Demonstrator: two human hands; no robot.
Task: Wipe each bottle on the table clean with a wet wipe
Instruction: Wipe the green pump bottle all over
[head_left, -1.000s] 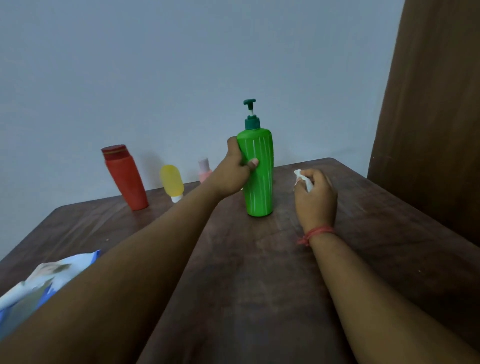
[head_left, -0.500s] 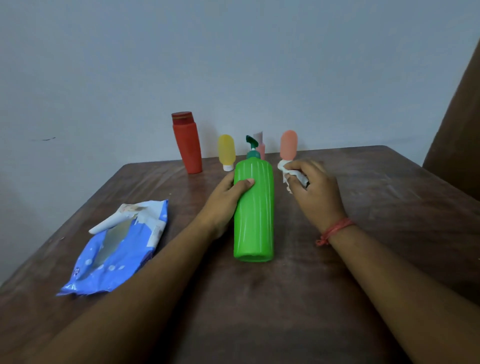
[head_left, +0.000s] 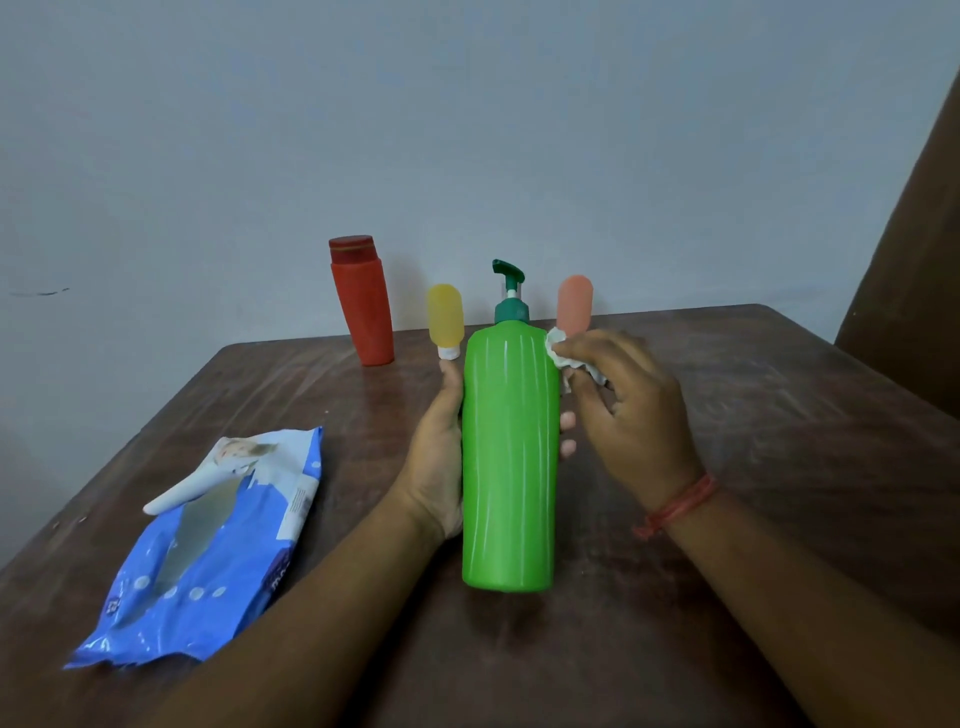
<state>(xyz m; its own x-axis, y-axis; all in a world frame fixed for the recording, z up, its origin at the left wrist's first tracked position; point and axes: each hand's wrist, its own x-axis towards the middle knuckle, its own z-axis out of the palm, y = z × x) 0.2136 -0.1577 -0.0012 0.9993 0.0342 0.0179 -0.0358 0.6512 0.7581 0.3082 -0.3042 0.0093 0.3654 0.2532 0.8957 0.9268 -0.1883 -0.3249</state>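
My left hand (head_left: 439, 457) wraps around the green pump bottle (head_left: 509, 457) from its left side, thumb running up the near edge and fingertips showing past the bottle's right edge. My right hand (head_left: 631, 415) sits just right of the bottle, fingers curled on a crumpled white wet wipe (head_left: 563, 353), which presses against the bottle's upper right shoulder, below the dark green pump collar. A red thread band circles that wrist. The bottle stands near the middle of the brown table (head_left: 779, 415); whether its base rests fully on the wood or is lifted a little I cannot tell.

Behind the bottle, towards the wall, stand a yellow tube (head_left: 444, 319) just to its left, an orange-pink tube (head_left: 574, 304) just to its right, and a red bottle (head_left: 362, 301) further left. Well to the bottle's left, near the table's edge, lies the blue wipes packet (head_left: 208, 545), its flap peeled open.
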